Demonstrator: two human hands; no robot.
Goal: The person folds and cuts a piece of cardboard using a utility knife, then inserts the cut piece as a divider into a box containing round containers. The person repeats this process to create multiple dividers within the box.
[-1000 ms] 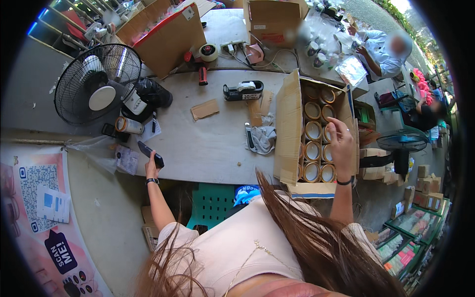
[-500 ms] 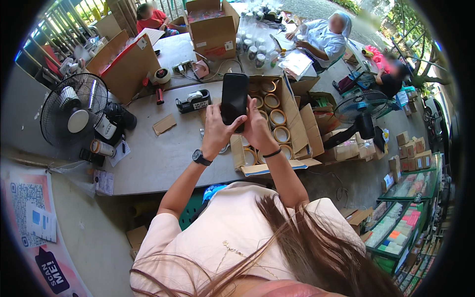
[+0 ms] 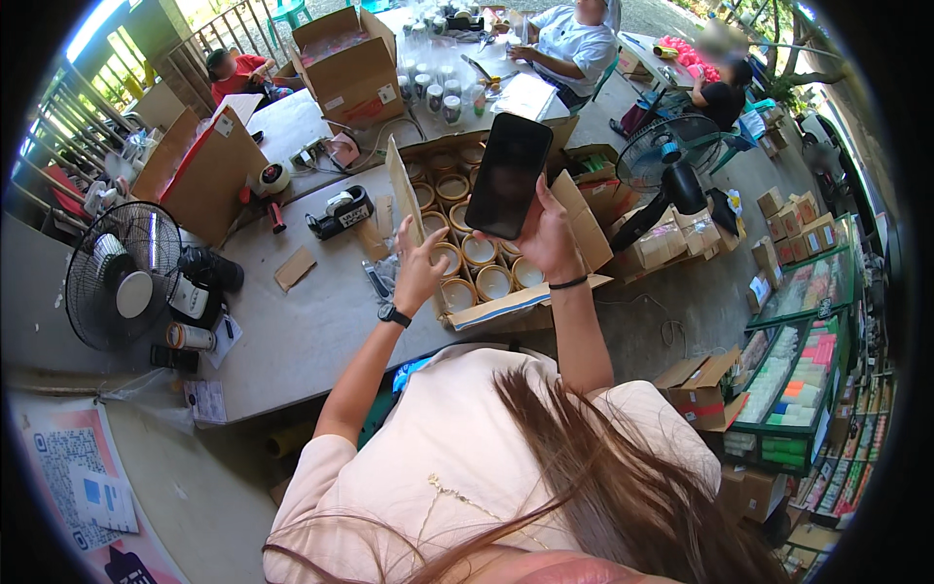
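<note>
My right hand (image 3: 551, 238) grips a black smartphone (image 3: 508, 175) and holds it up over an open cardboard box (image 3: 530, 310). The phone's screen is dark. My left hand (image 3: 418, 271) is apart from the phone, its fingers spread beside the box's left flap, holding nothing. Inside the box stand rows of round items (image 3: 479, 250) with tan rims and pale centres; I cannot tell whether they are jars or rolls. A small grey metal tool (image 3: 376, 279) lies on the table next to my left hand.
Left on the table (image 3: 292, 341) are a black tape dispenser (image 3: 341, 212), a cardboard scrap (image 3: 295, 268) and a wire-cage fan (image 3: 125, 275). Bigger boxes (image 3: 345, 73) and clear cups (image 3: 438, 92) stand farther back. Other people sit beyond; another fan (image 3: 671, 165) stands right.
My left hand has let go of the phone and moved left with its fingers spreading. The phone, now in my right hand alone, has shifted right. The view has turned, showing more of the box.
</note>
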